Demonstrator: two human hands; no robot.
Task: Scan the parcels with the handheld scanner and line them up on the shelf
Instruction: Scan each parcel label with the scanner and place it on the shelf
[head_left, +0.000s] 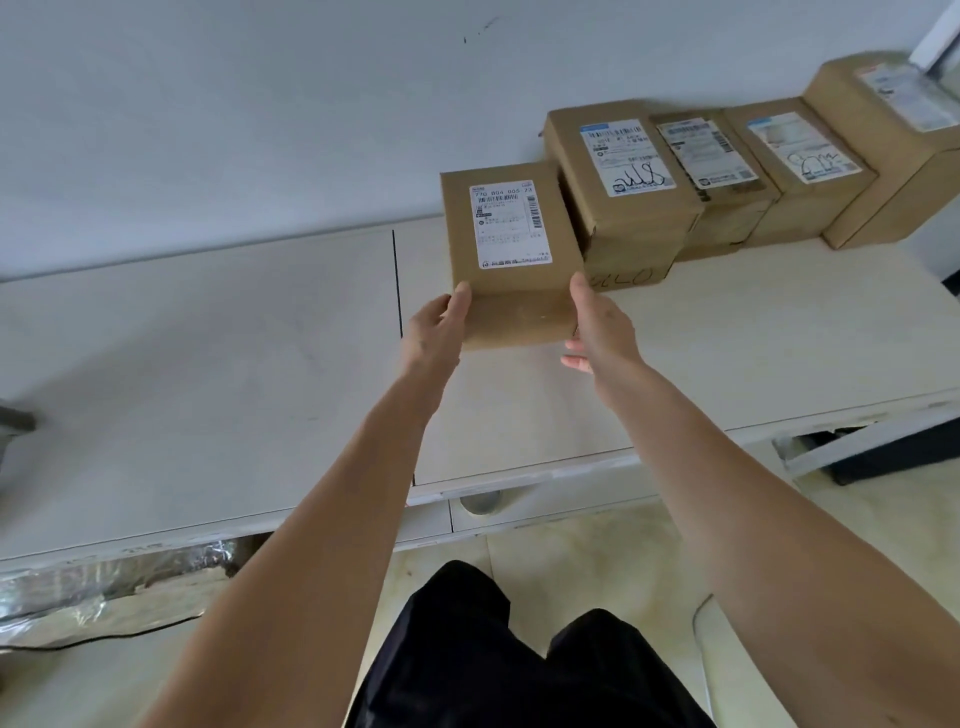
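Note:
A brown cardboard parcel (506, 244) with a white shipping label on top sits at the left end of a row of several labelled parcels (623, 208) that stand against the wall on the white shelf top (208, 364). My left hand (436, 332) grips the parcel's near left corner, thumb on its front face. My right hand (602, 327) holds the near right corner, thumb up along the side and fingers curled low by the bottom edge. Whether the parcel rests on the surface or is just above it, I cannot tell. No scanner is in view.
The shelf top stretches bare to the left of a black seam line (397, 280). Crumpled silver foil (78, 587) lies under its front edge at the left. A dark bin (883, 452) sits below at the right. My legs stand on the pale tiled floor.

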